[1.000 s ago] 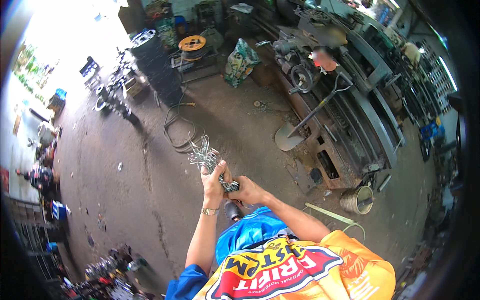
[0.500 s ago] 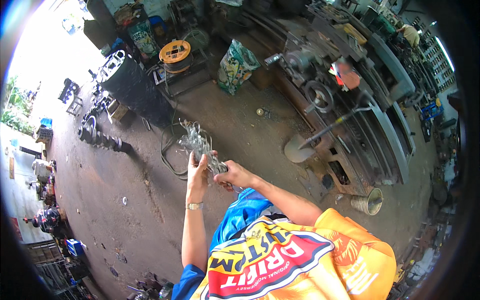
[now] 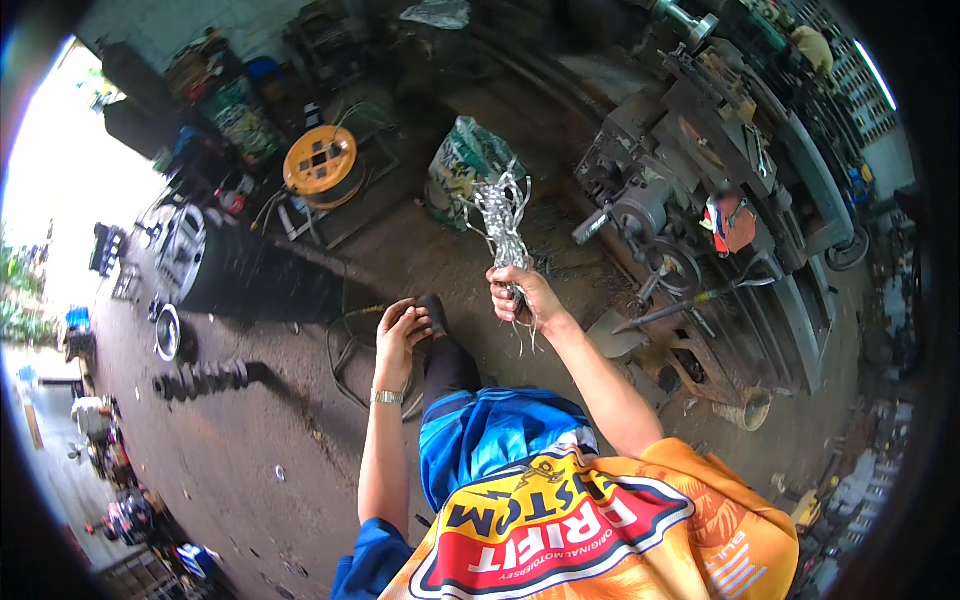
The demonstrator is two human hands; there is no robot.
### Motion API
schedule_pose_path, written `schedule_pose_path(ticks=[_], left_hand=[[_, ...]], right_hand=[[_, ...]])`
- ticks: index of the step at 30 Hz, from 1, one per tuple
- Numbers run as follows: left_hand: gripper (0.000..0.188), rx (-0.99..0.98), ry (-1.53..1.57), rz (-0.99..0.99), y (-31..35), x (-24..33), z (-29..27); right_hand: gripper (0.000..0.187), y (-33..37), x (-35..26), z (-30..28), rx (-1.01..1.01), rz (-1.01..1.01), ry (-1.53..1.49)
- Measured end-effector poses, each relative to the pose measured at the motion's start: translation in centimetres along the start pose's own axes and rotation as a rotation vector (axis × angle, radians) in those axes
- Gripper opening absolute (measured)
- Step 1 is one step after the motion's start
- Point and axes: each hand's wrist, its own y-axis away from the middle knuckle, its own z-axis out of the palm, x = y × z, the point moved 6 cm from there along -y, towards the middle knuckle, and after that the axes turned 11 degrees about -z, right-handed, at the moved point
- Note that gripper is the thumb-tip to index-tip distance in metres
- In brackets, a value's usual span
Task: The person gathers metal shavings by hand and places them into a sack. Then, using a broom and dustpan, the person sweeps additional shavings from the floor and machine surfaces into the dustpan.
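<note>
1. Left hand [image 3: 402, 325]: half open, fingers loosely bent, nothing seen in it; well apart from the silver bundle [image 3: 502, 218], on its left.
2. Right hand [image 3: 522, 296]: the nearer one, closed around the bundle's near end, stray strands poking out below.
3. Bundle: long axis pointing away from the body, splayed end overlapping the green sack [image 3: 450, 163] in view.

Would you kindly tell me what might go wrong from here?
The thin metal strands have loose ends and are held only in the right hand, so some might slip out or scratch it. The hose or cable looped near the foot might cause a trip.
</note>
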Motion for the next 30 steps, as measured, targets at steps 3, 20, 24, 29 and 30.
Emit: schedule_pose_path(ticks=[3, 20, 24, 29, 30], left_hand=[[0.023, -0.006, -0.075, -0.067, -10.1, 2.5, 1.1], [0.075, 0.435, -0.979, 0.196, -69.1, 7.4, 11.8], [0.046, 0.444, -0.895, 0.186, -71.3, 5.4, 10.1], [0.039, 0.243, -0.789, 0.117, -67.7, 6.6, 9.5], [0.038, 0.228, -0.803, 0.147, -67.7, 6.7, 10.3]], right_hand=[[0.017, -6.6, -2.6, -3.0, 0.097, -0.105, -0.085], [0.017, -41.6, -10.6, -26.3, 0.75, 0.202, 0.597], [0.026, -46.0, -12.6, -31.3, 0.477, 0.476, 1.178], [0.026, -51.2, -13.6, -35.1, 0.314, 0.604, 1.197], [0.026, -52.1, -13.4, -35.4, 0.308, 0.628, 1.161]])
